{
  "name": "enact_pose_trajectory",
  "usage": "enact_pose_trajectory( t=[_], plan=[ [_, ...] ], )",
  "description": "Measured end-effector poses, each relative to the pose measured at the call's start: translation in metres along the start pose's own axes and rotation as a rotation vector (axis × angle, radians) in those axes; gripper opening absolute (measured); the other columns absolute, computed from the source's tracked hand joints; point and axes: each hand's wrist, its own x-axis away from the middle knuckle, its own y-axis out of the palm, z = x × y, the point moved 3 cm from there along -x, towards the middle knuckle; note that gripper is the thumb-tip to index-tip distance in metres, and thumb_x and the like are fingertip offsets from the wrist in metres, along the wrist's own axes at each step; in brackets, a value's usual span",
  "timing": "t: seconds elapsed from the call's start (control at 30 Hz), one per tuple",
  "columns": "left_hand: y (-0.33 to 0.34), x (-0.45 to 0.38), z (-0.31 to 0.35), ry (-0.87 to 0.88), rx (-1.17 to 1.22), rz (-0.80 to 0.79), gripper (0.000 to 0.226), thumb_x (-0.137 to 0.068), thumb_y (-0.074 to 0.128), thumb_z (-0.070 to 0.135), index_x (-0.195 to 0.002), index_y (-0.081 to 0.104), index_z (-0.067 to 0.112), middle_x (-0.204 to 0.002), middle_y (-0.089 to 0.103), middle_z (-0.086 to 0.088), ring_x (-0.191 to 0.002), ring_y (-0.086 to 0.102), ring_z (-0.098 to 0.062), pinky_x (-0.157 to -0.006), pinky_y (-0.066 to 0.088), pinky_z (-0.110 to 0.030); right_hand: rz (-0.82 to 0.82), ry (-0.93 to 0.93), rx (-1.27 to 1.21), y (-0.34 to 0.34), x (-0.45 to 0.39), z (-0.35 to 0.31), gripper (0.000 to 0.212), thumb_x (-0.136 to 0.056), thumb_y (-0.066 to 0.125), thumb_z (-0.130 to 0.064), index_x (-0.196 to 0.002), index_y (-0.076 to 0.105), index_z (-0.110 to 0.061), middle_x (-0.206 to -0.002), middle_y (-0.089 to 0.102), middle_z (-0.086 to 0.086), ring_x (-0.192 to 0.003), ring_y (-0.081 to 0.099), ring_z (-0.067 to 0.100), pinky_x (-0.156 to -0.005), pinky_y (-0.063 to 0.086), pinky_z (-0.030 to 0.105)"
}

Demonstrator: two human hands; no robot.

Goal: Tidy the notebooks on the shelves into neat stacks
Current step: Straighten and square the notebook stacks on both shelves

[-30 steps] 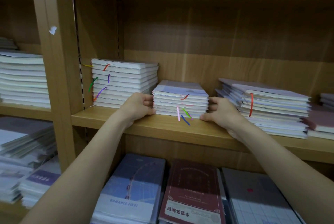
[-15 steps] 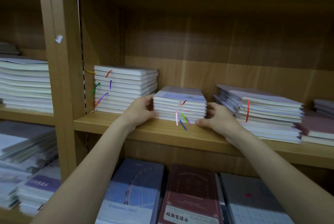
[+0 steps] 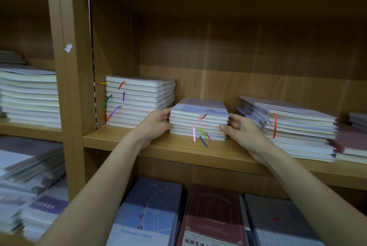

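A short stack of notebooks (image 3: 199, 118) with pale page edges and coloured ribbon markers rests on the middle wooden shelf (image 3: 178, 151). My left hand (image 3: 156, 124) presses against its left side, and my right hand (image 3: 238, 130) clasps its right side, thumb at the front corner. The stack looks squared up. A taller stack (image 3: 139, 101) stands to its left against the shelf wall. On the right lies a wider stack (image 3: 294, 126) whose notebooks are stepped and uneven.
A wooden upright (image 3: 69, 87) separates this bay from the left bay, which holds another tall stack (image 3: 29, 97). Below, flat notebooks include a blue one (image 3: 151, 216) and a dark red one (image 3: 212, 218). Maroon notebooks (image 3: 351, 144) sit at the far right.
Both hands have closed in on the sides of the middle stack and nudged it slightly back. The camera has moved closer and tilted up a little.
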Motion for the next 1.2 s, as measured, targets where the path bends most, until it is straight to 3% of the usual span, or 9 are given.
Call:
enact_pose_trajectory(
  t=[0.17, 0.47, 0.67, 0.77, 0.83, 0.97, 1.07, 1.2],
  plan=[
    [0.0015, -0.0008, 0.001, 0.002, -0.018, -0.007, 0.052, -0.092, 0.041, -0.009, -0.138, 0.042, 0.015, -0.116, 0.057, 0.008, -0.111, 0.051, -0.004, -0.075, 0.042, -0.003, 0.013, -0.001, -0.043, -0.0011, -0.001, 0.0023, 0.03, -0.092, 0.055, -0.005, -0.117, 0.054, -0.022, -0.118, 0.063, 0.001, -0.111, 0.058, 0.014, -0.102, 0.043, 0.034],
    [0.0041, -0.0004, 0.0025, 0.012, -0.066, -0.003, 0.05, -0.092, 0.037, -0.011, -0.133, 0.047, 0.016, -0.114, 0.058, 0.005, -0.102, 0.051, -0.002, -0.069, 0.039, 0.004, 0.018, 0.002, -0.028, -0.0012, 0.0011, 0.001, 0.031, -0.092, 0.054, -0.005, -0.119, 0.054, -0.02, -0.117, 0.062, 0.0, -0.113, 0.057, 0.014, -0.104, 0.042, 0.036],
    [0.0038, -0.0006, 0.0008, -0.016, -0.101, -0.01, 0.044, -0.093, 0.04, -0.007, -0.131, 0.049, 0.014, -0.111, 0.058, 0.005, -0.11, 0.053, -0.008, -0.068, 0.04, 0.0, 0.026, 0.016, 0.03, -0.0003, 0.0026, -0.0001, 0.036, -0.092, 0.055, -0.006, -0.127, 0.052, -0.011, -0.124, 0.06, 0.003, -0.118, 0.054, 0.017, -0.106, 0.04, 0.039],
    [0.0053, 0.0013, 0.0024, -0.014, -0.101, -0.014, 0.044, -0.093, 0.041, -0.007, -0.133, 0.047, 0.01, -0.114, 0.057, 0.005, -0.112, 0.052, -0.008, -0.077, 0.039, -0.001, 0.051, 0.014, 0.06, -0.0003, 0.0023, -0.0008, 0.036, -0.092, 0.055, -0.005, -0.127, 0.052, -0.011, -0.121, 0.062, 0.003, -0.115, 0.057, 0.018, -0.104, 0.042, 0.036],
    [0.0061, 0.0023, 0.0035, -0.017, -0.1, -0.019, 0.05, -0.092, 0.042, -0.008, -0.139, 0.04, 0.012, -0.121, 0.057, 0.003, -0.117, 0.051, -0.01, -0.088, 0.037, -0.011, 0.061, 0.01, 0.083, -0.0002, 0.0021, -0.0004, 0.042, -0.091, 0.057, -0.004, -0.131, 0.049, -0.014, -0.121, 0.061, 0.0, -0.116, 0.056, 0.017, -0.104, 0.041, 0.036],
    [0.0046, 0.0031, 0.0053, -0.023, -0.104, -0.01, 0.071, -0.088, 0.044, -0.011, -0.148, 0.018, 0.015, -0.133, 0.054, -0.005, -0.113, 0.052, -0.012, -0.088, 0.038, -0.015, 0.071, 0.028, 0.209, -0.0018, -0.0001, 0.0018, 0.065, -0.088, 0.06, -0.002, -0.142, 0.032, -0.025, -0.116, 0.052, -0.009, -0.117, 0.05, 0.015, -0.106, 0.038, 0.035],
    [0.0041, 0.0033, 0.0061, -0.031, -0.099, -0.011, 0.07, -0.089, 0.044, -0.011, -0.149, 0.019, 0.017, -0.132, 0.054, -0.006, -0.107, 0.053, -0.009, -0.074, 0.042, -0.005, 0.048, 0.055, 0.337, -0.0005, -0.0044, 0.0059, 0.084, -0.085, 0.061, -0.001, -0.15, 0.013, -0.023, -0.133, 0.051, 0.0, -0.125, 0.047, 0.022, -0.108, 0.037, 0.042],
    [0.0044, 0.0034, 0.0073, -0.009, -0.107, 0.001, 0.063, -0.089, 0.042, -0.013, -0.143, 0.033, 0.018, -0.119, 0.06, 0.0, -0.104, 0.055, -0.006, -0.065, 0.041, 0.003, 0.05, 0.049, 0.469, 0.0009, -0.0056, 0.0046, 0.085, -0.086, 0.059, -0.001, -0.151, 0.008, -0.019, -0.132, 0.053, 0.007, -0.121, 0.05, 0.023, -0.107, 0.037, 0.038]
  ],
)
